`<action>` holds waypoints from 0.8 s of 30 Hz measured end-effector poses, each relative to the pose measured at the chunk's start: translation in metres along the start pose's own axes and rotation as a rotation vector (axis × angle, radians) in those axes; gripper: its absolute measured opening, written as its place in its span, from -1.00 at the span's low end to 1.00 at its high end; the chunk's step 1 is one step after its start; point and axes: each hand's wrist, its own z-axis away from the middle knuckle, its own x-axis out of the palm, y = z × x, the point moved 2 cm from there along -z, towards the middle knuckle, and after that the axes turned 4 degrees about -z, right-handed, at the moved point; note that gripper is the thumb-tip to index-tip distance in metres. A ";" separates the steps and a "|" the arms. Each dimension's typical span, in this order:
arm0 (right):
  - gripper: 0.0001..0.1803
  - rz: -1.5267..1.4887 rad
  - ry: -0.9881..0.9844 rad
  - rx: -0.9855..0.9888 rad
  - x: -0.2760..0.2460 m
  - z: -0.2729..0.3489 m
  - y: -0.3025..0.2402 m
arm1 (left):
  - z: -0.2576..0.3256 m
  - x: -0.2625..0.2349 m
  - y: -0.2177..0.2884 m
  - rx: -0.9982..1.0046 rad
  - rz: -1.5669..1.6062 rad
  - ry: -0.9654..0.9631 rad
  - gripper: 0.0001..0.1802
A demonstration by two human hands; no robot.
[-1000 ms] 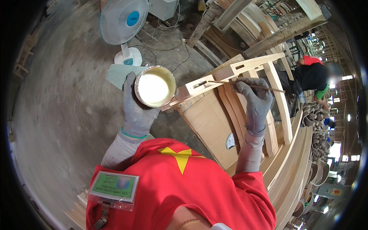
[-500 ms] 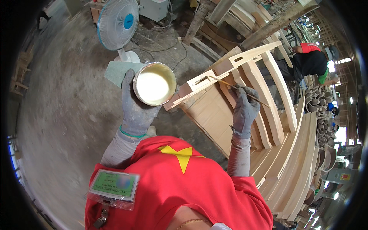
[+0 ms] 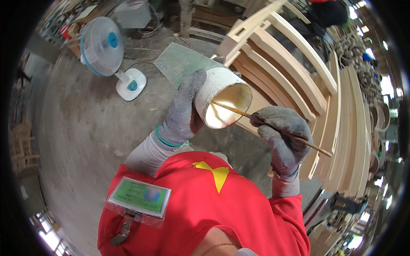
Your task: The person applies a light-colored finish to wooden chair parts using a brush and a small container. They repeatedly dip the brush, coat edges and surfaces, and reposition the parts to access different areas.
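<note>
Pot [image 3: 209, 87], white with a rough, crusted outside, is held up in front of the person's chest, tipped so that its mouth faces down and to the right. Gloved in grey, the left hand [image 3: 181, 111] is curled round the pot's left side, gripping it. A pale liquid [image 3: 224, 117] shines inside the pot. Just right of the pot, the right hand [image 3: 285, 132], in a grey glove too, pinches a thin wooden stick [image 3: 316, 148] between thumb and fingers; the stick's far end is inside the pot's mouth, though whether it touches the liquid I cannot tell. Beyond the pot, up and to its left, a grey-green board [image 3: 181, 64] juts out. A pale wooden frame [image 3: 254, 23] with a slotted rail and curved slats [image 3: 304, 52] stands above and to the right of the pot, and long pale boards [image 3: 350, 128] lie farther right. Well left of the pot, a white and blue fan [image 3: 102, 47] stands on the floor [image 3: 106, 128].
</note>
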 end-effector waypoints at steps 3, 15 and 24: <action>-0.78 -0.024 0.105 0.062 -0.019 0.017 -0.019 | -0.009 0.012 -0.018 -0.122 0.025 -0.055 -0.46; -0.88 -0.259 0.494 -0.129 -0.102 0.103 -0.040 | -0.014 0.102 -0.114 -0.102 0.038 -0.273 -0.35; -0.84 -0.145 0.705 -0.143 -0.138 0.159 -0.039 | -0.004 0.143 -0.187 -0.194 0.103 -0.212 -0.38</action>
